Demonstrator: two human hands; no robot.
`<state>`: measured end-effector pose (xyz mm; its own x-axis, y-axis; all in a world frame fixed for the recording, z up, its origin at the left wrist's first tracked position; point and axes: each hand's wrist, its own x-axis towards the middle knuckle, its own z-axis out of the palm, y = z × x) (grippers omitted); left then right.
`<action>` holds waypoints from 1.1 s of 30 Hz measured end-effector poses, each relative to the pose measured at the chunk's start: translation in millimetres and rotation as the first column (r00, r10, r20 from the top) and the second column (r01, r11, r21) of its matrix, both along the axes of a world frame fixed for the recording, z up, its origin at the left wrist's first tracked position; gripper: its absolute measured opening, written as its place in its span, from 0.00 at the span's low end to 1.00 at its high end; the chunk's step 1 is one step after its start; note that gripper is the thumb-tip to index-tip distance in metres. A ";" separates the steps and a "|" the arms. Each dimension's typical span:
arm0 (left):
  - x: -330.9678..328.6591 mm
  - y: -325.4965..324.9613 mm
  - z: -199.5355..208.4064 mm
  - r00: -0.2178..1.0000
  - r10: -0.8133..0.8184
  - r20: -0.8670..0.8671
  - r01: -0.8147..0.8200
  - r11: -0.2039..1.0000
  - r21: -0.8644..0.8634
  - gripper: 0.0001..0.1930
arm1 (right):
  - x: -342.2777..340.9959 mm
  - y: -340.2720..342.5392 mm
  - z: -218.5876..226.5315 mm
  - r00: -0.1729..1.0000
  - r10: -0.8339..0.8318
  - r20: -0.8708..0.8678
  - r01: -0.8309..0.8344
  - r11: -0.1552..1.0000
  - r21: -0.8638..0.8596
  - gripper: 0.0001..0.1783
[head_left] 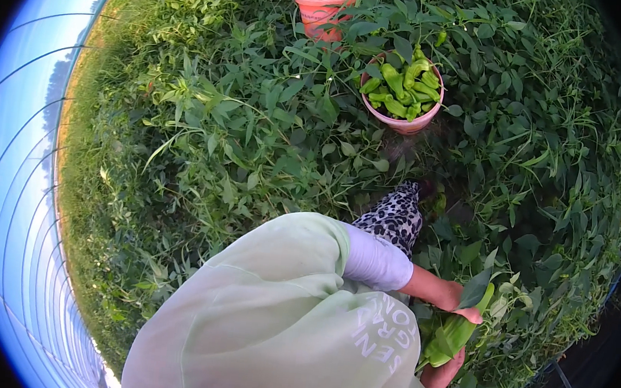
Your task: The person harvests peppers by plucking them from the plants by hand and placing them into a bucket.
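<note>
My left hand [461,302] reaches out from a pale sleeve to the lower right, its fingers closed at a long light-green pepper [488,294]; a leaf partly covers the grip. Just below, my right hand [445,373] is curled around large green peppers [450,338]. Leaves and the overlap keep me from telling how many it holds. Both hands are close together, low among the pepper plants [524,286]. My light shirt [263,315] fills the lower middle and hides most of my right arm.
A pink bucket [409,126] heaped with green peppers stands among the plants ahead. Behind it to the left is an orange-pink bucket [326,2], its inside mostly hidden. My leopard-print trouser leg [396,215] is beside the foliage. Curved greenhouse hoops [17,124] line the far left.
</note>
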<state>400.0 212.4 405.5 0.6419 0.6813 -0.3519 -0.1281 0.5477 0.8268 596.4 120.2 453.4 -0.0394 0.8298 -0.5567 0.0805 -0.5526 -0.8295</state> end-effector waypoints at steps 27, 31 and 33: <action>-56.2 39.9 -14.3 0.597 0.488 0.637 0.045 0.772 -0.634 0.32 | -24.8 72.8 -11.8 0.915 -0.183 -0.359 0.188 0.982 -0.020 0.37; -39.7 23.5 -7.4 0.642 0.345 0.684 0.107 0.844 -0.526 0.29 | -20.6 77.0 -12.9 0.878 0.009 -0.479 0.003 1.000 0.024 0.37; -41.1 19.2 -10.7 0.647 0.337 0.684 0.115 0.844 -0.524 0.29 | -9.3 72.8 -13.8 0.880 0.166 -0.446 -0.202 0.979 -0.035 0.39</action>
